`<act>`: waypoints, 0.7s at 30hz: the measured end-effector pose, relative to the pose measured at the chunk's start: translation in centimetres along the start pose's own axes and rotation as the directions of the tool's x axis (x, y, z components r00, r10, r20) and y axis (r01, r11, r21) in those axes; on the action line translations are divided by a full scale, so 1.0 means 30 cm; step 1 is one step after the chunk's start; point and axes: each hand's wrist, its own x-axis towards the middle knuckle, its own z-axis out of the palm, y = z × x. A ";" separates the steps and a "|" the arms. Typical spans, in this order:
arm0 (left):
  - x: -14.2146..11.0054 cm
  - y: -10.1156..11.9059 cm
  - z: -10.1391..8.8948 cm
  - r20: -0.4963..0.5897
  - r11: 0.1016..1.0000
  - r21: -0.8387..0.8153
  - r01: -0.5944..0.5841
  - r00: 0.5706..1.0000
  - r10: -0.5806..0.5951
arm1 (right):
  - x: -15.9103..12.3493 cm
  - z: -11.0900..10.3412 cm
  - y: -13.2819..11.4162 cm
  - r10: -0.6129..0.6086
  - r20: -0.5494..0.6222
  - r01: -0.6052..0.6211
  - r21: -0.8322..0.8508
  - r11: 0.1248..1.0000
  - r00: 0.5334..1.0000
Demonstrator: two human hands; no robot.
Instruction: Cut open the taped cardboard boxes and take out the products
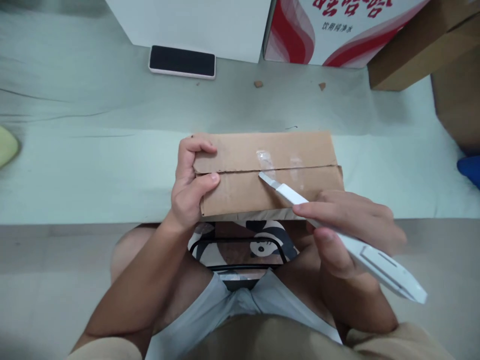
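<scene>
A brown cardboard box (240,192) lies at the front edge of the pale green surface, a seam running lengthwise across its top. My left hand (189,185) grips the box's left end, with the thumb and a bent finger on top, either side of the seam. In my right hand (348,225) is a white utility knife (290,194), held between thumb and fingers. Its blade is out and slants up and left, the tip at the seam near the middle. Just above the tip, a strip of clear tape (265,160) crosses towards the seam.
A dark-screened phone (182,62) lies at the back beside a white box (195,25). Further right stand a red and white printed carton (337,40) and a brown carton (416,55). Small cardboard scraps (258,84) lie behind my box. A blue item (470,170) shows at the right edge.
</scene>
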 end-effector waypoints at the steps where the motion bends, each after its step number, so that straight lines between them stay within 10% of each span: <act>1: 0.000 0.002 0.002 -0.003 1.000 0.002 0.011 1.000 -0.011 | 0.004 0.002 0.000 -0.027 -0.009 0.027 0.005 1.000 1.000; 11: 0.001 0.024 0.016 -0.031 1.000 0.005 -0.025 0.999 0.025 | -0.011 0.000 -0.041 0.187 -0.044 -0.191 -0.121 0.974 0.981; 21: 0.006 0.029 0.018 -0.053 0.999 0.022 -0.029 0.998 0.031 | -0.013 -0.090 0.000 0.143 -0.279 -0.205 -0.209 0.956 0.950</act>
